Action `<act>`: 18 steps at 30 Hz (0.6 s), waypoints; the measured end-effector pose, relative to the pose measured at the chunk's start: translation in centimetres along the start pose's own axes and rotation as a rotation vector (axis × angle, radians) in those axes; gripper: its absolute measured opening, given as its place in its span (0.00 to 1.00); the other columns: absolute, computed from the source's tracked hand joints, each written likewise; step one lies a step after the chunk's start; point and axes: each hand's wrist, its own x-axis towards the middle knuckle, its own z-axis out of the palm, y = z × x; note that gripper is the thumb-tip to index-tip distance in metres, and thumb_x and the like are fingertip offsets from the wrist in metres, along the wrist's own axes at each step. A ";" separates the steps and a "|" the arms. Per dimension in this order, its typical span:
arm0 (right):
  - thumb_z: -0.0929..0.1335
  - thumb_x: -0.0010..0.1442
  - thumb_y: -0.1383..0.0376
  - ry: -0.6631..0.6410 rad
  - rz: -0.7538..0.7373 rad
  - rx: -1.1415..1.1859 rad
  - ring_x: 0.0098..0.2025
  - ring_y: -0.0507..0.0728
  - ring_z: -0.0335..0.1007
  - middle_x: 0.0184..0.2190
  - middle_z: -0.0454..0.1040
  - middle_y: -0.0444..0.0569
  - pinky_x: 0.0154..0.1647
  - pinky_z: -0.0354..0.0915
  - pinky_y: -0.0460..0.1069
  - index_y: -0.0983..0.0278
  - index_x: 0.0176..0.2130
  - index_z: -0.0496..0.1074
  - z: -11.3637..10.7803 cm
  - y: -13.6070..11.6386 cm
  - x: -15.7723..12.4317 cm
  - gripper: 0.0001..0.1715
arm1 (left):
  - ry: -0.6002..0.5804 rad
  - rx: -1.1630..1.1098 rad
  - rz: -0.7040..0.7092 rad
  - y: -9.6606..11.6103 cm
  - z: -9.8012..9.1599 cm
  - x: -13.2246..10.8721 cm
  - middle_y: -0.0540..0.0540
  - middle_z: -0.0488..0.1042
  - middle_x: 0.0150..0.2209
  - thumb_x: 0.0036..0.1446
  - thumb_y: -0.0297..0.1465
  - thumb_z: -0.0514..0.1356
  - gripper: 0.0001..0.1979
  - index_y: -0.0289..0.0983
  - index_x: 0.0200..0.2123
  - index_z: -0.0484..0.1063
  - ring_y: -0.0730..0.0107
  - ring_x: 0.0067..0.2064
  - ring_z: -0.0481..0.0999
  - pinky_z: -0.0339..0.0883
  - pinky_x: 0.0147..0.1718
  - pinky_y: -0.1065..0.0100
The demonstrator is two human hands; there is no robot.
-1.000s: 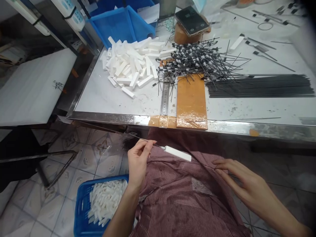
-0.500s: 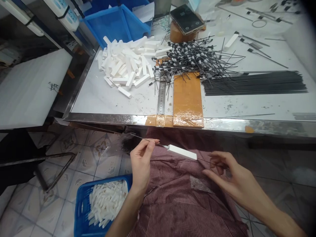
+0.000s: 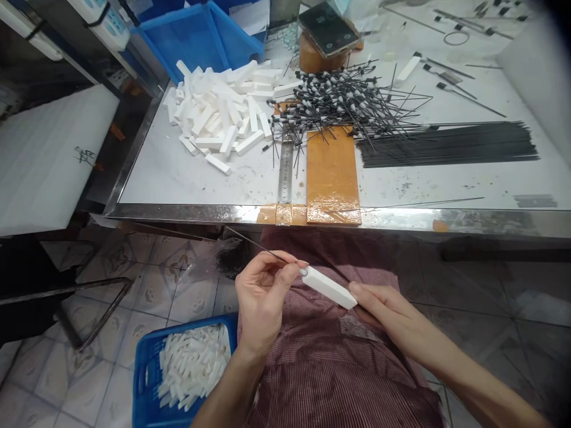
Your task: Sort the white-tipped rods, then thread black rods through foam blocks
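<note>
Over the lap, my left hand (image 3: 267,291) pinches a thin dark rod (image 3: 250,239) where it meets the left end of a white rectangular block (image 3: 329,287). The rod's free end sticks out to the upper left. My right hand (image 3: 379,303) is closed on the block's right end, thumb on top and the other fingers partly hidden underneath. The block slopes down to the right. Beyond the hands, the table holds a heap of white blocks (image 3: 223,110) and a pile of dark rods with black-and-white ends (image 3: 343,98).
A bundle of bare dark rods (image 3: 450,144) lies right of an orange-brown board (image 3: 333,178) and a steel ruler (image 3: 286,172). A phone (image 3: 329,28) rests behind. A blue basket (image 3: 141,380) of white pieces stands on the floor, below the table's metal edge (image 3: 200,213).
My right hand has moved left and closed on the block's right end. My left fingers have come up against its left end, and the block tilts more steeply. The view has shifted slightly.
</note>
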 end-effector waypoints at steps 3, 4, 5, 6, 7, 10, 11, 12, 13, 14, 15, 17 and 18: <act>0.56 0.67 0.49 0.082 -0.037 -0.105 0.26 0.52 0.58 0.23 0.61 0.42 0.27 0.55 0.46 0.62 0.27 0.63 -0.1 0.5 0.0 0.26 | 0.047 -0.014 -0.020 -0.4 -0.3 0.5 0.52 0.77 0.29 0.54 0.26 0.65 0.03 0.40 0.31 0.76 0.75 0.33 0.77 0.70 0.35 0.75; 0.56 0.67 0.50 0.142 -0.079 -0.180 0.29 0.53 0.61 0.25 0.64 0.43 0.29 0.57 0.47 0.62 0.29 0.64 -0.2 1.0 0.0 0.24 | 0.083 -0.006 -0.026 -0.6 -0.6 0.7 0.52 0.77 0.30 0.54 0.27 0.65 0.02 0.40 0.31 0.76 0.74 0.34 0.77 0.70 0.37 0.74; 0.56 0.67 0.51 0.204 -0.123 -0.259 0.31 0.54 0.64 0.28 0.67 0.44 0.31 0.59 0.47 0.61 0.31 0.65 -0.4 1.4 -0.1 0.22 | 0.118 0.016 -0.032 -0.7 -0.9 0.9 0.50 0.78 0.31 0.55 0.29 0.64 0.02 0.39 0.30 0.77 0.72 0.35 0.77 0.69 0.38 0.72; 0.57 0.68 0.53 0.257 -0.164 -0.333 0.33 0.55 0.66 0.30 0.69 0.45 0.34 0.60 0.48 0.61 0.33 0.66 -0.6 2.0 -0.2 0.20 | 0.147 0.049 -0.040 -0.9 -1.3 1.1 0.49 0.78 0.32 0.56 0.30 0.63 0.04 0.38 0.30 0.77 0.70 0.37 0.77 0.69 0.40 0.70; 0.57 0.68 0.54 0.296 -0.197 -0.396 0.34 0.56 0.67 0.31 0.70 0.46 0.35 0.61 0.49 0.61 0.35 0.67 -0.7 2.5 -0.4 0.18 | 0.164 0.088 -0.050 -1.1 -1.8 1.2 0.47 0.79 0.34 0.57 0.32 0.61 0.06 0.38 0.31 0.78 0.68 0.39 0.77 0.68 0.42 0.69; 0.58 0.68 0.57 0.341 -0.276 -0.501 0.37 0.58 0.70 0.34 0.72 0.49 0.38 0.63 0.51 0.60 0.36 0.68 -1.2 3.8 -0.6 0.16 | 0.155 0.182 -0.069 -1.6 -3.0 1.3 0.45 0.79 0.37 0.58 0.33 0.60 0.09 0.37 0.32 0.80 0.65 0.43 0.76 0.66 0.47 0.66; 0.58 0.68 0.57 0.339 -0.293 -0.514 0.39 0.59 0.70 0.35 0.73 0.49 0.39 0.64 0.52 0.60 0.37 0.68 -1.2 4.1 -0.7 0.15 | 0.148 0.194 -0.067 -1.7 -3.3 1.3 0.45 0.79 0.37 0.58 0.33 0.60 0.09 0.38 0.32 0.80 0.65 0.43 0.75 0.65 0.47 0.66; 0.58 0.68 0.58 0.336 -0.308 -0.522 0.40 0.59 0.70 0.36 0.73 0.50 0.41 0.64 0.53 0.60 0.37 0.69 -1.3 4.3 -0.7 0.14 | 0.141 0.202 -0.064 -1.7 -3.5 1.2 0.45 0.79 0.37 0.58 0.33 0.60 0.08 0.38 0.32 0.80 0.65 0.44 0.75 0.65 0.47 0.66; 0.58 0.67 0.58 0.332 -0.317 -0.526 0.41 0.59 0.71 0.37 0.73 0.50 0.43 0.65 0.53 0.60 0.38 0.69 -1.3 4.3 -0.7 0.14 | 0.136 0.207 -0.060 -1.8 -3.6 1.1 0.46 0.79 0.37 0.58 0.33 0.60 0.08 0.38 0.32 0.80 0.65 0.44 0.75 0.65 0.47 0.66; 0.59 0.67 0.58 0.330 -0.320 -0.528 0.42 0.59 0.71 0.38 0.73 0.50 0.44 0.65 0.54 0.60 0.39 0.69 -1.3 4.4 -0.8 0.13 | 0.133 0.210 -0.059 -1.8 -3.7 1.0 0.46 0.79 0.37 0.58 0.33 0.60 0.08 0.38 0.32 0.80 0.65 0.43 0.75 0.65 0.47 0.66; 0.59 0.67 0.58 0.328 -0.320 -0.529 0.43 0.60 0.71 0.39 0.73 0.50 0.45 0.65 0.54 0.60 0.39 0.69 -1.3 4.4 -0.8 0.13 | 0.130 0.212 -0.063 -1.8 -3.7 1.0 0.46 0.79 0.37 0.58 0.33 0.60 0.08 0.38 0.32 0.80 0.65 0.43 0.75 0.65 0.47 0.66; 0.60 0.67 0.58 0.328 -0.315 -0.529 0.45 0.60 0.70 0.41 0.73 0.50 0.46 0.65 0.55 0.60 0.40 0.69 -1.4 4.5 -0.8 0.12 | 0.123 0.217 -0.076 -1.8 -3.6 0.9 0.46 0.78 0.37 0.58 0.33 0.60 0.08 0.38 0.32 0.80 0.65 0.43 0.75 0.65 0.47 0.66; 0.60 0.67 0.58 0.327 -0.314 -0.528 0.45 0.60 0.70 0.41 0.73 0.50 0.46 0.65 0.54 0.60 0.40 0.69 -1.4 4.5 -0.9 0.12 | 0.119 0.220 -0.080 -1.8 -3.5 0.8 0.46 0.78 0.37 0.59 0.33 0.60 0.08 0.38 0.32 0.80 0.65 0.44 0.75 0.65 0.47 0.66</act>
